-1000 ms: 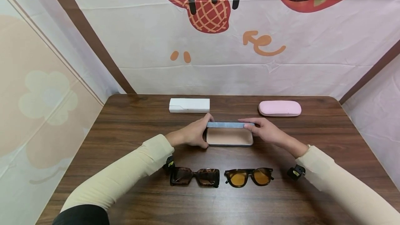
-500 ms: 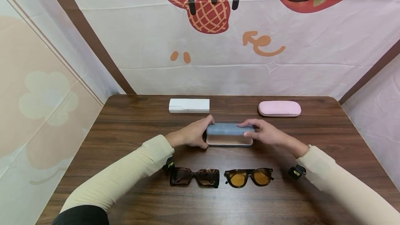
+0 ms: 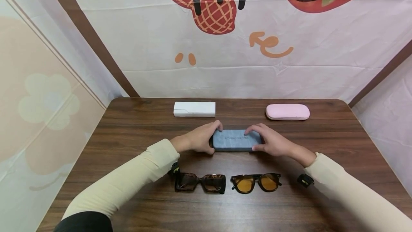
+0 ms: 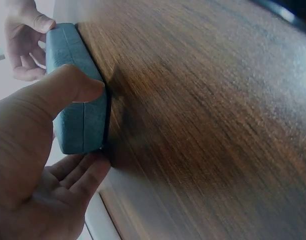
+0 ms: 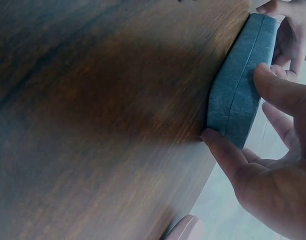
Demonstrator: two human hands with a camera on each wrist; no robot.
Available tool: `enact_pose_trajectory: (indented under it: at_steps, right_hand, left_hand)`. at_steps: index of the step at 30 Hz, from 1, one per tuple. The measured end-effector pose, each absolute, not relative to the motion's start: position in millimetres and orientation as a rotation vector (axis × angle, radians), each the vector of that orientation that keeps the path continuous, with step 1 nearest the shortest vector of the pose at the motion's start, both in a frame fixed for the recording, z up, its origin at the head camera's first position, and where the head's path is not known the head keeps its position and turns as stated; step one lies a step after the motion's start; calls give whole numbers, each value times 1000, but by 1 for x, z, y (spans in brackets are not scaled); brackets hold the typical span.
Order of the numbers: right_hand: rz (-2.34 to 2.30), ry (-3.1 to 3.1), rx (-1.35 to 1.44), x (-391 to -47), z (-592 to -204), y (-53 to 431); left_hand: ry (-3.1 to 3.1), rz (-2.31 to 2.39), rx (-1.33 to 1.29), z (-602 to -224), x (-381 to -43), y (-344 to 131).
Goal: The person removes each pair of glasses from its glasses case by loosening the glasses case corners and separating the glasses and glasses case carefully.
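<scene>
A blue glasses case [image 3: 236,145] lies with its lid down on the table, lettering across its top. At its left end, my left hand [image 3: 200,139] holds it, the thumb on the front side and the fingers at the back, as the left wrist view shows along the case's seam [image 4: 68,50]. My right hand [image 3: 273,141] spans the right end, thumb at the front edge and a finger over the lid. In the right wrist view, its fingertips meet the case [image 5: 238,95] near the end. The inside of the case is hidden.
Tortoiseshell sunglasses [image 3: 201,180] and yellow-lensed glasses [image 3: 245,185] lie side by side in front of the case. Toward the back edge of the wooden table [image 3: 145,121] stand a white glasses case [image 3: 194,109] and a pink one [image 3: 287,111]. A printed cloth hangs behind.
The blue case's lid has swung down toward the front and shut, hiding the pale lining. My right hand followed the lid forward and down. My left hand stayed at the left end.
</scene>
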State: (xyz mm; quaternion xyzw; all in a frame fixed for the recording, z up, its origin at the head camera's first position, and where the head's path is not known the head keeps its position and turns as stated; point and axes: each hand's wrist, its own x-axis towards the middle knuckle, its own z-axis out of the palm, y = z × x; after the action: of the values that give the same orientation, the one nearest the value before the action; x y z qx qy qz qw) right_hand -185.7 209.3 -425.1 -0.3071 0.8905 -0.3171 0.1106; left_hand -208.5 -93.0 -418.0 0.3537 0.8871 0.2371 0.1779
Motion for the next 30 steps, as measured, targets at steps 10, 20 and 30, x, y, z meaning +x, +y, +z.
enact_pose_trajectory:
  at_steps: [10, 20, 30]
  right_hand:
    - [-871, 2614, -857, -184, -422, 210]
    - [-804, 2620, -882, -184, -420, 211]
    - [-711, 2681, -877, -182, -423, 207]
  left_hand:
    - [2513, 683, 982, -420, -209, -95]
    - [2532, 627, 1020, -420, -210, -95]
    - [2539, 608, 982, -418, -208, -90]
